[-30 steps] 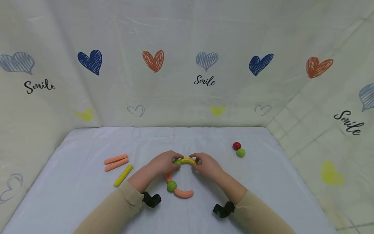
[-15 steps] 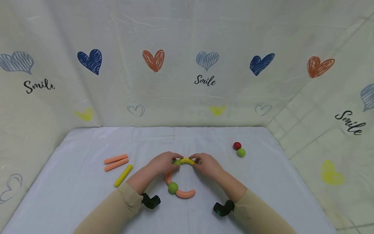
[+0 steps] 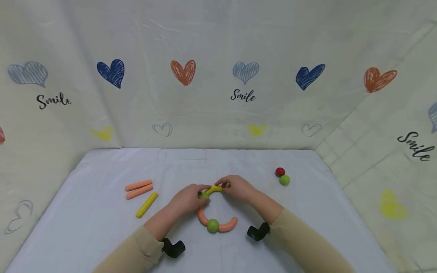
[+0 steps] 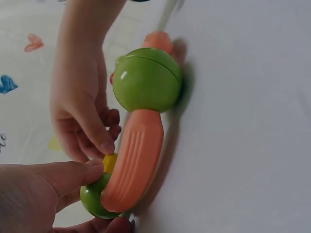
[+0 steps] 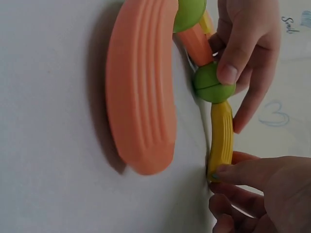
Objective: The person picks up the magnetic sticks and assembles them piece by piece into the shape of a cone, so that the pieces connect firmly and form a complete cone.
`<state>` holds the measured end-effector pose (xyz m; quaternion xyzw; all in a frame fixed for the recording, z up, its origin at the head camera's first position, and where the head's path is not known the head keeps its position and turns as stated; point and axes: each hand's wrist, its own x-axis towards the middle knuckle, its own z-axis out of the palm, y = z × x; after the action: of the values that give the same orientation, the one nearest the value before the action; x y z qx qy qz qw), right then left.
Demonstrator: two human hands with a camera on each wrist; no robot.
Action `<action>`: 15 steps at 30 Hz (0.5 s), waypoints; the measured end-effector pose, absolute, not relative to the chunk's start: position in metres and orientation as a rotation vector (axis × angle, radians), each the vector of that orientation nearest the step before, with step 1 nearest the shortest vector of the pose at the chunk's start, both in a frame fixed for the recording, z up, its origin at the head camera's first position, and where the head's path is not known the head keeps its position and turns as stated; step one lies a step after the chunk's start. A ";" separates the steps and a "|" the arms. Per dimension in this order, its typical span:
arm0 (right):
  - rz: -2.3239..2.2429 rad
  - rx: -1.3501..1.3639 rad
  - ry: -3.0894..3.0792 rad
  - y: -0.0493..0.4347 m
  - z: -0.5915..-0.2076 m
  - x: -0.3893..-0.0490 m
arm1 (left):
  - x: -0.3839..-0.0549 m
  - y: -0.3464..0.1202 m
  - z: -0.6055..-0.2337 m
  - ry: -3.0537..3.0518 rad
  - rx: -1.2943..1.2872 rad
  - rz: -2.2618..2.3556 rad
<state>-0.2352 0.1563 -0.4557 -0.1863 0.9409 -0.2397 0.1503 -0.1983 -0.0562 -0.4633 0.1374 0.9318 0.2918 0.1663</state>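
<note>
My left hand (image 3: 187, 198) grips a green ball (image 5: 206, 85) between thumb and fingers, partly hidden in the head view. Joined to this ball is a curved yellow rod (image 5: 222, 138), and my right hand (image 3: 237, 187) pinches its far end. From the same ball a curved orange rod (image 4: 138, 155) runs to a second green ball (image 3: 213, 226). Beyond that ball a second curved orange rod (image 3: 229, 225) ends free. Together the pieces form an open C on the white cloth, its gap facing right.
Two straight orange rods (image 3: 139, 192) and a straight yellow rod (image 3: 146, 204) lie at the left of the white table (image 3: 85, 227). A red ball (image 3: 280, 172) touches a light green ball (image 3: 285, 180) at the back right. A heart-printed curtain hangs behind.
The joined pieces have turned: the lower green ball and free orange end swung right, while the yellow rod now slants down to the left. Both hands keep their hold. The head view shifted slightly.
</note>
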 end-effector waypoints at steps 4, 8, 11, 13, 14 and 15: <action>-0.686 -0.593 2.673 0.155 -0.457 -0.240 | -0.189 -0.056 -0.464 2.669 0.374 0.853; -0.672 -0.648 2.652 0.152 -0.458 -0.243 | -0.183 -0.055 -0.467 2.692 0.347 0.855; -0.654 -0.674 2.648 0.150 -0.459 -0.244 | -0.179 -0.054 -0.468 2.702 0.322 0.862; -0.657 -0.679 2.649 0.149 -0.458 -0.244 | -0.178 -0.054 -0.468 2.706 0.312 0.866; -0.657 -0.674 2.651 0.148 -0.458 -0.244 | -0.177 -0.055 -0.467 2.707 0.310 0.869; -0.660 -0.674 2.652 0.148 -0.458 -0.244 | -0.177 -0.055 -0.467 2.707 0.310 0.870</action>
<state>-0.2437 0.1479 -0.4583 -0.2362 0.9296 -0.2314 0.1627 -0.1768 -0.0547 -0.4671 0.1071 0.9371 0.3013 0.1401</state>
